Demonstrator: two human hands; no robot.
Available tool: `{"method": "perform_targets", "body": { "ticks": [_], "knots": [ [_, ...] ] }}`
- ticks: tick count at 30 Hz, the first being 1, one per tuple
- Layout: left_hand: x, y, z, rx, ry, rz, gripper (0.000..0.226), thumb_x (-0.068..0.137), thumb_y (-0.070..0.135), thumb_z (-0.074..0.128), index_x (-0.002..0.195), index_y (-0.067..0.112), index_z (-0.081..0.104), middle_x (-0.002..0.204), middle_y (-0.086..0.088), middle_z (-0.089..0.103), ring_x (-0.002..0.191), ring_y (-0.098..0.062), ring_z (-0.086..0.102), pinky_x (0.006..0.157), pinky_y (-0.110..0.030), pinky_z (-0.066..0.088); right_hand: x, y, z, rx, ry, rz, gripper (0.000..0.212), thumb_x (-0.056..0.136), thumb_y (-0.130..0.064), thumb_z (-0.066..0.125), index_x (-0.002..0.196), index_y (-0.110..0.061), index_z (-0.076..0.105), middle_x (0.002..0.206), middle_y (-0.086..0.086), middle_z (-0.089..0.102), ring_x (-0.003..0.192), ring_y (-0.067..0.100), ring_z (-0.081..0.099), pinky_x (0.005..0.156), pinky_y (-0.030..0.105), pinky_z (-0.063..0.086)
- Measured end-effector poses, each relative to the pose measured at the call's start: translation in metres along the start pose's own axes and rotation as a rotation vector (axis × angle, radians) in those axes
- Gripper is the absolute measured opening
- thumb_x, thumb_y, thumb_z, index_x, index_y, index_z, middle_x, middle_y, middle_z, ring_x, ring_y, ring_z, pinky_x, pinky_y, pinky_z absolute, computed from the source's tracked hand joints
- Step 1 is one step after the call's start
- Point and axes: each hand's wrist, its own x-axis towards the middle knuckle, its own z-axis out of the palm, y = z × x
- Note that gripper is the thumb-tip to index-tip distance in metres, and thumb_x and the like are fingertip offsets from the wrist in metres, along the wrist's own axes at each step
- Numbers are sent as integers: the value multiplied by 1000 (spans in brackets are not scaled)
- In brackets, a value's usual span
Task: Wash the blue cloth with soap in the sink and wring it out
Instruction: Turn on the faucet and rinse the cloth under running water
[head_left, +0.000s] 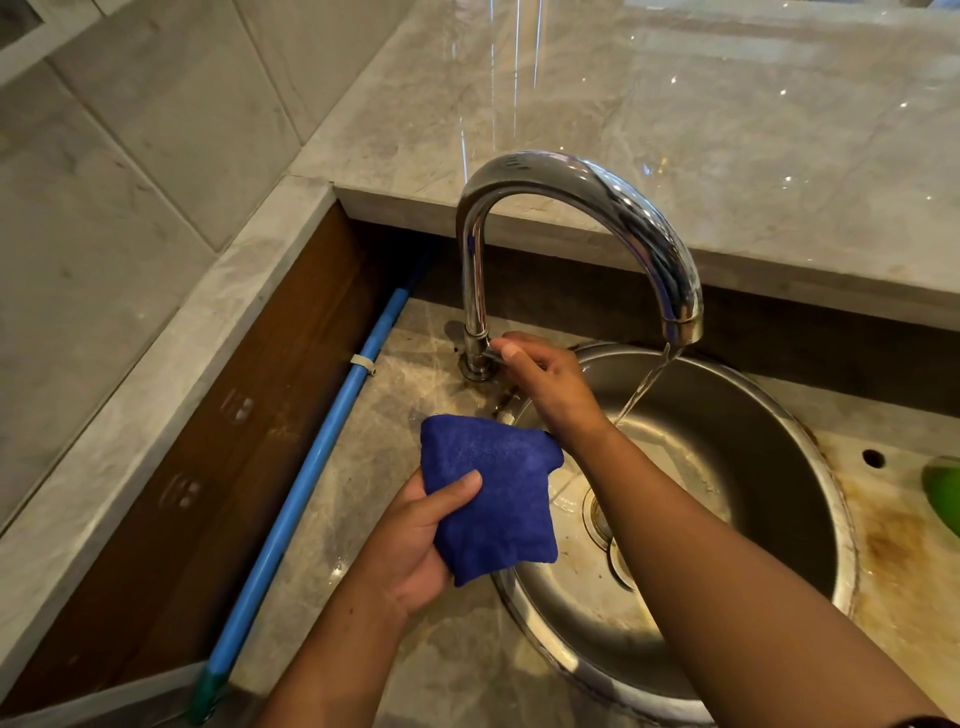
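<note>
Blue cloth (491, 499) gripped in left hand (415, 540); right hand (545, 379) pinching tap lever (491, 353).

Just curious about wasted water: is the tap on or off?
On. Water streams from the tap into the sink; the right hand pinches its lever.

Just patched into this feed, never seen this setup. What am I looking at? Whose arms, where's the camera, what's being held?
No machine here: these are a person's bare arms, filmed by one camera worn on their head, looking down. The left hand grips a folded blue cloth at the left edge of the round steel sink. The right hand has its fingers pinching the small metal lever at the curved chrome tap's base. Water runs into the sink. A blue pipe runs along the left.
</note>
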Motion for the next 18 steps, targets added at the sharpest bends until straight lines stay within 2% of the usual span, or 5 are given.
{"method": "perform_targets", "body": {
  "ticks": [3, 7, 10, 14, 18],
  "knots": [
    [0, 0, 0, 8, -2, 6, 49, 82, 5, 63, 130, 14, 59, 121, -14, 72, 108, -30, 71, 85, -40, 60, -1, -1, -1, -20, 6, 7, 21, 99, -23, 57, 111, -18, 73, 108, -14, 65, 97, -9, 61, 83, 10, 48],
    [1, 2, 0, 17, -30, 17, 51, 82, 5, 64, 132, 14, 57, 123, -14, 71, 112, -31, 69, 88, -42, 59, -5, -3, -5, 12, -28, 105, 34, 99, -29, 58, 131, -21, 63, 123, -10, 61, 118, 8, 58, 101, 28, 49],
    [5, 5, 7, 26, -52, 31, 49, 81, 5, 64, 129, 14, 59, 121, -14, 72, 110, -31, 70, 90, -42, 58, -20, -6, -15, 296, 67, 294, 52, 98, -37, 56, 146, -23, 44, 141, 2, 54, 127, 22, 55, 105, 39, 49],
    [16, 4, 29, 73, -74, 21, 52, 78, 7, 67, 129, 13, 59, 120, -13, 72, 108, -30, 70, 87, -40, 60, -65, -9, -37, 708, 138, 587, 64, 93, -58, 49, 135, -10, 55, 135, 16, 62, 119, 31, 64, 91, 42, 54],
    [33, -1, 59, 166, -122, -4, 47, 88, 7, 65, 132, 17, 57, 122, -10, 72, 111, -28, 69, 93, -44, 56, -99, -14, -56, 946, 148, 645, 65, 91, -62, 48, 128, -11, 64, 126, 18, 68, 107, 35, 70, 85, 45, 59]
  ]
}}
